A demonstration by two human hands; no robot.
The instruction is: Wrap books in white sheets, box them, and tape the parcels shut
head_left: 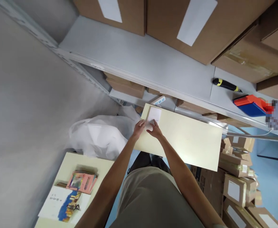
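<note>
A flat white stack or pad of paper [154, 113] lies on the far left end of a pale cream table [188, 136]. Its near edge looks curled up between my hands. My left hand [139, 129] is at the left edge of the paper, fingers bent together; what they grip is too small to make out. Over the near part of the paper, my right hand [155, 130] has thumb and fingers closed on the curled white sheet.
Behind the table stands a grey shelf [134, 57] with cardboard boxes [172, 28], a black-yellow tool [226, 85] and a red-blue object [251, 105]. Left are a white plastic bag [101, 136] and a table with books [84, 182]. Boxes [234, 190] are piled right.
</note>
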